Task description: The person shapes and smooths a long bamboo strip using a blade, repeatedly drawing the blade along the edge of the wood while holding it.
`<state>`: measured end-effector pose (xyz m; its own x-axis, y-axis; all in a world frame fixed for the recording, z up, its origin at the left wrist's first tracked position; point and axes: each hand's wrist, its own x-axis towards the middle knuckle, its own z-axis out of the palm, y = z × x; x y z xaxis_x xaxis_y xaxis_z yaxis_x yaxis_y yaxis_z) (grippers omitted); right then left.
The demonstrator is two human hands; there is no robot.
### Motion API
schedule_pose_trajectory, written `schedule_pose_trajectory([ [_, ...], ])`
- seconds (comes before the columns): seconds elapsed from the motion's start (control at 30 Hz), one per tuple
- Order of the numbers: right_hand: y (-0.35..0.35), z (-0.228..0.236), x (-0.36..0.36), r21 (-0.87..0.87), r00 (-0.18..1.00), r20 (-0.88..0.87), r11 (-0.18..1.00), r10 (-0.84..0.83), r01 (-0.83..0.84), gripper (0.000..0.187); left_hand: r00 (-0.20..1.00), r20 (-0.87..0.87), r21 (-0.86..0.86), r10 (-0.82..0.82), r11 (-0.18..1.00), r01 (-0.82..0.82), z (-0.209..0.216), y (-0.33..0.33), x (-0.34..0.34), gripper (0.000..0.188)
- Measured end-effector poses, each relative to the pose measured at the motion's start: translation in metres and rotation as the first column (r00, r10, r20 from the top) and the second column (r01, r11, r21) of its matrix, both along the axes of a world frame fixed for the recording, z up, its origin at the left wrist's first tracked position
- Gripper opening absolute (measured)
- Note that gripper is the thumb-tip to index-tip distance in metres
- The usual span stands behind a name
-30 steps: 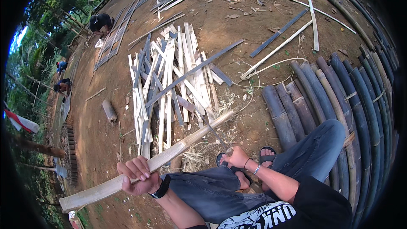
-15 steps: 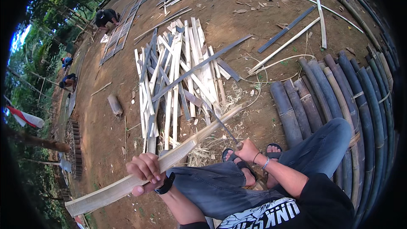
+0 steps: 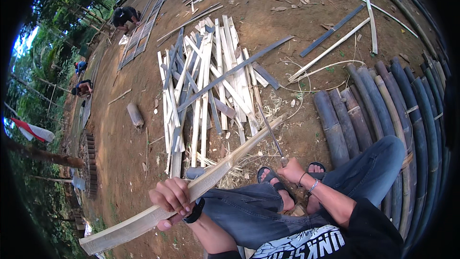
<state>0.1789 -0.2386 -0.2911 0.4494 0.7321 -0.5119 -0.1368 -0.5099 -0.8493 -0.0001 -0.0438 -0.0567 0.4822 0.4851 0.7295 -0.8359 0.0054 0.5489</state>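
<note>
Our strip (image 3: 214, 174) slants across our lap, from the lower left up toward the ground beside the pile (image 3: 207, 60). Our left hand (image 3: 170, 196) is closed round its near part, fingers curled over the top, thumb below, forearm angling up and leftward. Our right hand (image 3: 291, 170) makes a fist on the handle of the knife (image 3: 276, 144), its forearm slanting inward; the blade crosses the strip's far end, though we cannot tell whether they touch. Dark poles (image 3: 334, 129) lie on our right.
</note>
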Motion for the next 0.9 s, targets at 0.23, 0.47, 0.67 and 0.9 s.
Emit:
schedule_pose_trajectory([
  [0.23,-0.021,-0.018,0.000,-0.117,0.981,0.146,0.987,0.124,-0.107,0.021,0.990,-0.030,0.103,-0.137,0.985,0.139,0.007,-0.005,0.017,0.031],
  [0.47,-0.025,0.018,-0.027,0.115,0.996,0.077,0.992,0.042,-0.051,0.021,0.986,-0.063,0.156,-0.155,0.974,0.163,0.006,-0.004,0.017,0.032],
  [0.67,-0.019,-0.007,0.019,-0.122,0.985,0.165,0.992,0.058,-0.038,0.029,0.897,-0.159,-0.055,0.412,0.903,-0.425,0.014,-0.015,0.027,0.067],
  [0.9,-0.025,0.014,0.016,-0.045,0.922,0.375,0.995,0.096,-0.085,0.038,0.558,-0.218,-0.426,0.800,0.436,-0.792,-0.011,-0.009,0.011,0.062],
])
